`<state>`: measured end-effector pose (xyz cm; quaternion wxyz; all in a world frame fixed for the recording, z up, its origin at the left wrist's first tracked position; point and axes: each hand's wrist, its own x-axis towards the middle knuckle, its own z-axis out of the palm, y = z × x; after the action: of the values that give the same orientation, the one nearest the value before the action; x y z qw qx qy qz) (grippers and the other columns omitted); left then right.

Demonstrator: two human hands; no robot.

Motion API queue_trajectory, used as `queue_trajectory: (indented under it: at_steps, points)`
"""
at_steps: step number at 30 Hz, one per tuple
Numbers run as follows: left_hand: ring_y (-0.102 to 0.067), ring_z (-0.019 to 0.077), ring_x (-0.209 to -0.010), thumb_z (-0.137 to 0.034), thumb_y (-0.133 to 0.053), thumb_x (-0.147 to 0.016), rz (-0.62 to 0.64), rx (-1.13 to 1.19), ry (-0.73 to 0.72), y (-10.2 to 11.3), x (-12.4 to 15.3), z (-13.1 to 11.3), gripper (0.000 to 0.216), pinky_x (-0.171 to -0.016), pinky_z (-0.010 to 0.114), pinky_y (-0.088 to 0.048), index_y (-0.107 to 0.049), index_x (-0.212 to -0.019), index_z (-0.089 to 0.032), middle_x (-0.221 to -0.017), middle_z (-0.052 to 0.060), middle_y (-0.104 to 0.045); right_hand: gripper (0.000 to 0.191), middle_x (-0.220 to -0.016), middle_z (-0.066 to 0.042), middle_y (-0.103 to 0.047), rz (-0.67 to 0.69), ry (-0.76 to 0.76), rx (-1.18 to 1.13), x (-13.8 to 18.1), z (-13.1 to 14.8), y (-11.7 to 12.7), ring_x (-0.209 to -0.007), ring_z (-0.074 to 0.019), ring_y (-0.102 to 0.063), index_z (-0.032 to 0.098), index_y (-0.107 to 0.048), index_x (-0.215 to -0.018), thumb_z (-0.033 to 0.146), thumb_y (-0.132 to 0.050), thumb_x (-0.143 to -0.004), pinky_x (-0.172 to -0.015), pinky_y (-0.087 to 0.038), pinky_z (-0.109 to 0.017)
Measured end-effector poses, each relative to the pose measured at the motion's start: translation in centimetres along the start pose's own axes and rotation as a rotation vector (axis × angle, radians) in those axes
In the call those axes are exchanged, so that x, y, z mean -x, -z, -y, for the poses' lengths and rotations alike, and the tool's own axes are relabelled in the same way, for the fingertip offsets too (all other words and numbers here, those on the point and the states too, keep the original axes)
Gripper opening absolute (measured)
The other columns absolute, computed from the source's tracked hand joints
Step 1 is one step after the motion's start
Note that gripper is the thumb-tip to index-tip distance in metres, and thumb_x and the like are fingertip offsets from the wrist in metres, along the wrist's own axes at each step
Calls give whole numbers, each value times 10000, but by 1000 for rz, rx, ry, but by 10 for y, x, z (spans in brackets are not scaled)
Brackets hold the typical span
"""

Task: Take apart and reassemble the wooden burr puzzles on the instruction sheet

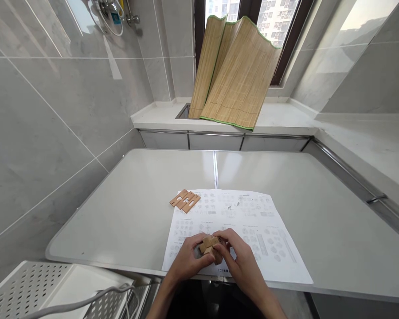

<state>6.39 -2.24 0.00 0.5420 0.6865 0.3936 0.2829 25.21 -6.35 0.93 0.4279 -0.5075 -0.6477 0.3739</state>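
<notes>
A small wooden block puzzle [208, 243], made of interlocking light-brown pieces, is held between both hands over the front part of a printed sheet. My left hand [190, 259] grips it from the left, thumb along its near side. From the right, my right hand [235, 253] closes thumb and fingers on the same puzzle. The fingers cover parts of it. Beyond the hands, several flat wooden pieces with cut-out slots [185, 200] lie side by side on the sheet's far left corner. The printed sheet [269, 221] carries rows of small diagrams, too small to read.
The white table [136, 199] has a seam down its far middle. A folded bamboo mat [239, 71] leans at the window above a white counter. At the lower left stands a perforated white panel [29, 288] with a grey cable [76, 306]. Tiled walls flank the table.
</notes>
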Motion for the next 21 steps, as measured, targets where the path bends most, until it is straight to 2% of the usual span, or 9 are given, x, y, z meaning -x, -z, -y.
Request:
queue_trajectory:
  at_steps: [5,10,14,18,21]
  points:
    - [-551,198,-810,-501,-662,-866,8,-32,-10,-1,0,-2,343,-747,291,-411,-668,-892,-159,-854,26,-641,190,-1020,-27,-654,21,31,-2,1,-3,1,-875,-195,-619,288,-640,-1169,335,-486,-1067,-794,-497,-301]
    - [-523,178,-765,-578,-650,-876,32,-52,-10,-1,1,-1,425,-700,279,-398,-680,-902,-155,-835,23,-621,225,-1106,-40,-638,76,54,-41,1,-4,5,-992,-205,-630,302,-652,-1221,307,-497,-1059,-855,-511,-301]
    - [-527,177,-767,-614,-649,-874,37,-72,-2,-1,1,-2,475,-681,272,-399,-709,-983,-155,-862,30,-640,271,-1121,-43,-600,80,28,-65,0,-7,2,-1017,-205,-633,326,-663,-1271,324,-497,-1057,-887,-522,-309]
    - [-562,191,-833,-562,-702,-862,-9,-64,20,-3,0,-5,438,-735,272,-437,-714,-1070,-177,-930,28,-671,315,-1164,-53,-572,58,-5,-68,-1,-11,-1,-1063,-216,-633,340,-652,-1320,350,-474,-1060,-930,-538,-329]
    - [-606,226,-935,-537,-716,-866,-34,-41,38,-4,0,-7,464,-830,299,-478,-687,-1165,-183,-1037,46,-701,358,-1276,-64,-546,72,-34,-77,-1,-14,0,-1131,-221,-624,352,-607,-1387,378,-450,-1066,-994,-536,-350]
